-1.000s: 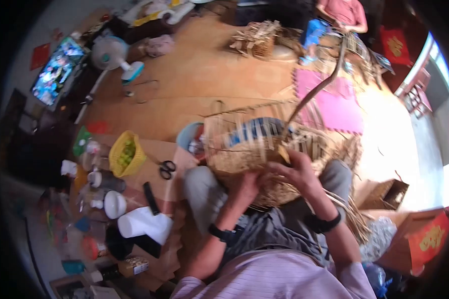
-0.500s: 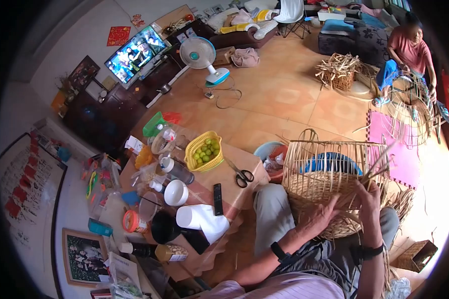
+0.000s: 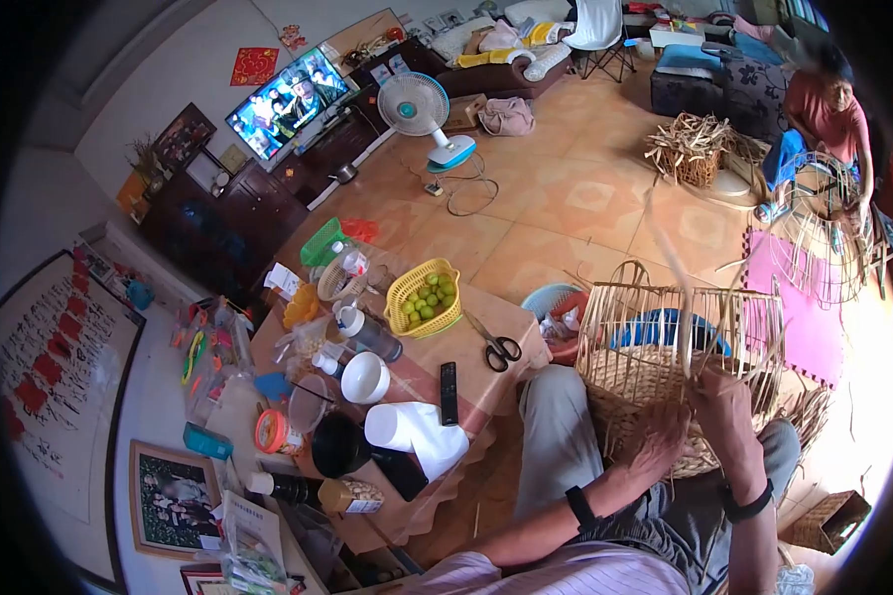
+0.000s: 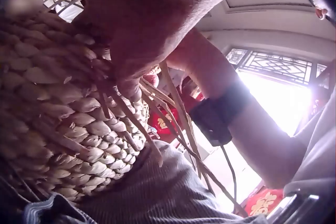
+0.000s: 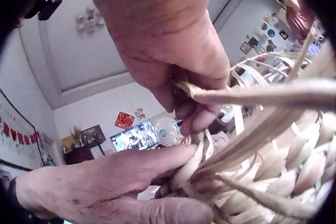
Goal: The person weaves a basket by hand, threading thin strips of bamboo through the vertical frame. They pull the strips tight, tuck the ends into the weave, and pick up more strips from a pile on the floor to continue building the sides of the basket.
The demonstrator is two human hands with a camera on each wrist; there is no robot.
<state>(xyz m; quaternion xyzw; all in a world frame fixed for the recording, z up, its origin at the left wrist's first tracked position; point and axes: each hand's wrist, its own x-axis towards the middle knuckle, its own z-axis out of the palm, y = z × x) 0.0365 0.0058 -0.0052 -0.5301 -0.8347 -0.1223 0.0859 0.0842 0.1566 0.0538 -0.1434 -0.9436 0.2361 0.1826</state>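
Observation:
A partly woven basket (image 3: 630,382) of dried plant strands sits on the person's lap, its bare upright stakes rising above the woven lower wall. The left hand (image 3: 655,436) is at the near side of the basket; in the right wrist view its thumb and fingers pinch the braided weave (image 5: 197,166). Just right of it, the right hand (image 3: 724,412) pinches a long flat strand (image 3: 683,297) that stands up over the basket. In the right wrist view that strand runs off to the right from the curled fingers (image 5: 202,116). Loose strand ends (image 4: 181,124) hang below the left hand.
At left, a low table (image 3: 506,397) carries scissors (image 3: 501,352), a yellow basket (image 3: 397,297) of green fruit, a remote (image 3: 449,392) and containers. A seated person (image 3: 829,119) handles a stake frame (image 3: 814,228) beyond the pink mat (image 3: 804,317). A bucket (image 3: 556,307) stands behind the lap basket.
The head view has swung left, then steadied. Since half a second ago, the strand at the right hand has come up tall over the basket, and the left hand's straighter fingers have drawn in.

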